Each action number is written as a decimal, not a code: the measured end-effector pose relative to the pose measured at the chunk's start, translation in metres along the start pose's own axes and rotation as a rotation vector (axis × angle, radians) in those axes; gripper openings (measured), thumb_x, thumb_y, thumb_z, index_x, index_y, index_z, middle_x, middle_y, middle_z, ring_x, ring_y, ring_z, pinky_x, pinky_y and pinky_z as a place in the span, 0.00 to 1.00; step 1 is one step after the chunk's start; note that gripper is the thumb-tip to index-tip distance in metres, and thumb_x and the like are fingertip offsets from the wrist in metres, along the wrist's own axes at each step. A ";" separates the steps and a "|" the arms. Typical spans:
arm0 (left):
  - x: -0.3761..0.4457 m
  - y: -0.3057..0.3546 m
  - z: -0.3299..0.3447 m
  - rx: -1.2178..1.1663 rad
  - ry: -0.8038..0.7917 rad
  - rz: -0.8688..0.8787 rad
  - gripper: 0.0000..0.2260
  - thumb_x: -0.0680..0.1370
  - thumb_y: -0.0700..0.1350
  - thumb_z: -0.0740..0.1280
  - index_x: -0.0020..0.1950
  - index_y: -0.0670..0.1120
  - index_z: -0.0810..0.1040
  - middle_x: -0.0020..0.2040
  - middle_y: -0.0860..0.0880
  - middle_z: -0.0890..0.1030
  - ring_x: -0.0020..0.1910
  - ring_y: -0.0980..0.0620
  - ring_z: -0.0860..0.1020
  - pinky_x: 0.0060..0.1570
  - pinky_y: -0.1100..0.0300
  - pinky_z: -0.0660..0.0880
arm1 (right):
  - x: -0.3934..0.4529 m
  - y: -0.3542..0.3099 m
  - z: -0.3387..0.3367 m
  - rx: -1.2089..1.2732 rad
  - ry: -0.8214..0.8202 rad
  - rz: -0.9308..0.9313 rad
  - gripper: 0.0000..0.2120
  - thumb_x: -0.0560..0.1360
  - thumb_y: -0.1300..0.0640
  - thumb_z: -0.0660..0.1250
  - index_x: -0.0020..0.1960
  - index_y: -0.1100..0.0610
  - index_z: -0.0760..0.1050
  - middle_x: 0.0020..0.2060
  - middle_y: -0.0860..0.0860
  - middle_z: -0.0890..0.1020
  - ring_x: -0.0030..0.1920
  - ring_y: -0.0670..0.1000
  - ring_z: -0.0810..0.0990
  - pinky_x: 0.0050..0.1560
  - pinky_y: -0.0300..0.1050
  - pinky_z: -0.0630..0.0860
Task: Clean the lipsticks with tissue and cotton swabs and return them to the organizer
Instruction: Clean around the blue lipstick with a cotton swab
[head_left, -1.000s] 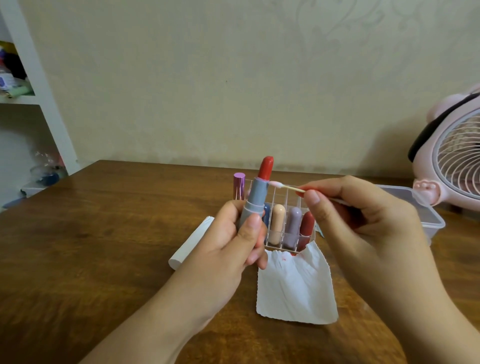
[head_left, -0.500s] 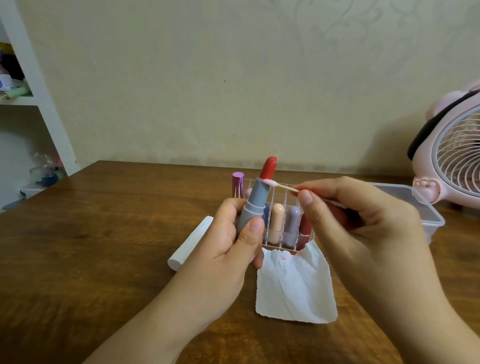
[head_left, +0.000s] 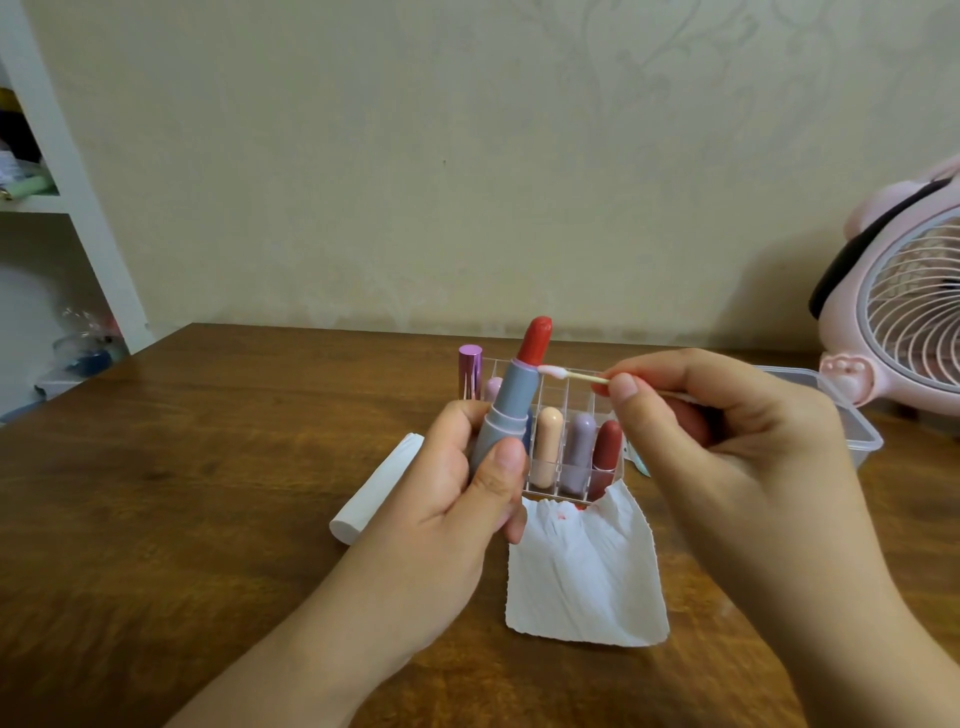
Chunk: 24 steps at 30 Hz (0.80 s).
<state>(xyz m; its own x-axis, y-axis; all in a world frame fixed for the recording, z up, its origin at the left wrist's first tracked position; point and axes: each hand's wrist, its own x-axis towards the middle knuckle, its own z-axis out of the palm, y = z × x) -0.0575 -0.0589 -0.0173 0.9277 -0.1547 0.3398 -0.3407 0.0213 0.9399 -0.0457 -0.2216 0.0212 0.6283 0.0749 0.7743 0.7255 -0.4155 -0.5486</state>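
Your left hand (head_left: 457, 483) grips the lipstick (head_left: 511, 395); your right hand (head_left: 727, 431) pinches the swab (head_left: 569, 374) at its rim. Press harder and you gouge the red bullet.

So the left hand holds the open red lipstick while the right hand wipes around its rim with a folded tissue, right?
Not quite. The head view shows the right hand pinching a cotton swab, not a tissue; the tissue lies flat on the table. The left hand does hold the open red lipstick.

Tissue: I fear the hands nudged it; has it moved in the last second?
No. The tissue still lies with its top edge at the front of the organizer, as before.
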 end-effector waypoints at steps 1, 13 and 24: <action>0.000 0.000 0.000 -0.005 -0.001 -0.001 0.07 0.74 0.57 0.60 0.50 0.60 0.74 0.35 0.55 0.70 0.32 0.59 0.70 0.43 0.56 0.71 | 0.000 -0.001 0.000 0.004 -0.005 0.000 0.07 0.72 0.55 0.66 0.38 0.44 0.77 0.25 0.33 0.74 0.29 0.37 0.74 0.31 0.23 0.65; -0.001 -0.001 -0.001 0.022 -0.022 -0.012 0.09 0.73 0.62 0.62 0.50 0.61 0.75 0.36 0.58 0.73 0.33 0.59 0.71 0.45 0.54 0.71 | -0.001 -0.004 -0.001 0.017 -0.006 0.014 0.06 0.71 0.55 0.66 0.38 0.44 0.78 0.24 0.38 0.74 0.27 0.39 0.72 0.29 0.25 0.65; -0.002 0.001 0.001 -0.080 -0.041 -0.022 0.12 0.69 0.62 0.64 0.49 0.59 0.77 0.37 0.53 0.71 0.32 0.58 0.69 0.42 0.57 0.70 | 0.001 -0.005 -0.003 0.041 0.001 0.040 0.06 0.71 0.55 0.66 0.38 0.44 0.78 0.27 0.40 0.77 0.28 0.40 0.74 0.29 0.25 0.67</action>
<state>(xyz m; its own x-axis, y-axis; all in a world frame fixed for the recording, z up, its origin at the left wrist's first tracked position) -0.0600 -0.0594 -0.0175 0.9273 -0.1965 0.3186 -0.3052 0.0960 0.9474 -0.0493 -0.2220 0.0250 0.6570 0.0578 0.7516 0.7104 -0.3812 -0.5917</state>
